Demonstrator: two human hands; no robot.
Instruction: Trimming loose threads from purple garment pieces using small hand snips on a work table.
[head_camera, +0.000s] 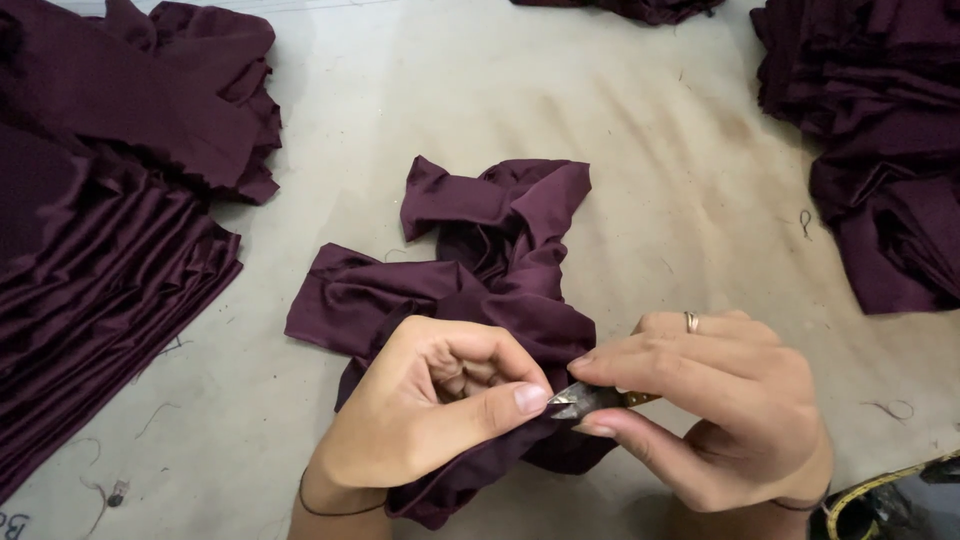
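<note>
Low in the middle of the frame, the left hand (425, 405) pinches purple cloth (480, 285), and the right hand (715, 400) squeezes small snips (590, 400) between thumb and fingers.

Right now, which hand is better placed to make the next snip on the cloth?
Probably the right hand: it already grips the snips, blades at the cloth pinched by the left hand.

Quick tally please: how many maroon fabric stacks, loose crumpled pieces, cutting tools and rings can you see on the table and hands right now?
Stacks or heaps of maroon fabric: 3, left stack, right stack, a heap at the top edge
Crumpled maroon piece, in the left hand: 1
Small snips, in the right hand: 1
Ring: 1
Total: 6
</note>
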